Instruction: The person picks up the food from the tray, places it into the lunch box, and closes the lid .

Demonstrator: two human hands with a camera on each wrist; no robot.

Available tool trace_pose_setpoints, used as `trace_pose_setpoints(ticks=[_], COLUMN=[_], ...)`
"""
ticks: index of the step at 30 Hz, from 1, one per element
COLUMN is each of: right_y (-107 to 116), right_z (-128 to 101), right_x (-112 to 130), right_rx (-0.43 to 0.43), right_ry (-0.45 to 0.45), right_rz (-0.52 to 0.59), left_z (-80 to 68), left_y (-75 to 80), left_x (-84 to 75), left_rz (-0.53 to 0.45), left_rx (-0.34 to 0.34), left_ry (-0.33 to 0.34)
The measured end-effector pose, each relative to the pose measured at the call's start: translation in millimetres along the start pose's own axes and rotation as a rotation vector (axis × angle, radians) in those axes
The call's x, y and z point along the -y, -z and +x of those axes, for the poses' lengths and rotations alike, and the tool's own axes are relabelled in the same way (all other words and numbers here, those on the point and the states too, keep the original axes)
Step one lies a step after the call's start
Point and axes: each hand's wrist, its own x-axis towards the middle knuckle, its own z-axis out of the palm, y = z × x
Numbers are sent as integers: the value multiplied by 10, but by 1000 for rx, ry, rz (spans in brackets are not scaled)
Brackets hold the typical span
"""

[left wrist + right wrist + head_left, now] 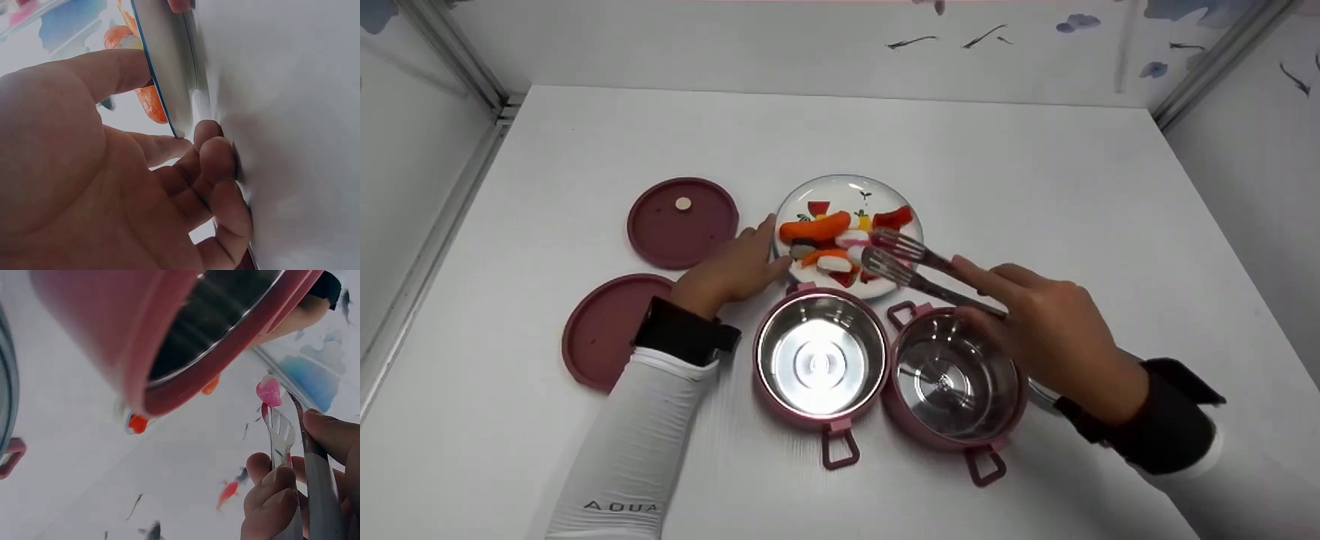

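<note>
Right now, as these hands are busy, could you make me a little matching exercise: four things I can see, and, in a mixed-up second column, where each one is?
Things:
1. Tongs
2. Left hand
3. Lid with a pale knob
4. Long orange piece

Places:
A. Lying on the plate
B. Flat on the table, off to the person's left
C. In the right hand
D. Touching the plate's rim

Right pairs: 1-C, 2-D, 3-B, 4-A.
</note>
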Motion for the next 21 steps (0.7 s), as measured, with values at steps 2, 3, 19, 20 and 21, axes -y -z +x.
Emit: trace_pose_setpoints(ticks=[2,3,19,20,21], right_y=[-5,-14,-173,-173,-174], right_z=[-39,-59,-107,-105,-100], right_x=[92,130,275,274,271], right_rx=[27,43,185,184,183], right_ry=[28,43,101,99,95], right_rz=[-3,1,48,48,48], left_z=[7,10,30,33,35], left_y=[-18,-28,-26,-29,-31], left_x=[6,9,24,27,31], left_rz=[3,3,0,-3,-4], left_rx=[5,5,-20,-25,-30], left_ry=[1,-1,-6,-5,-4])
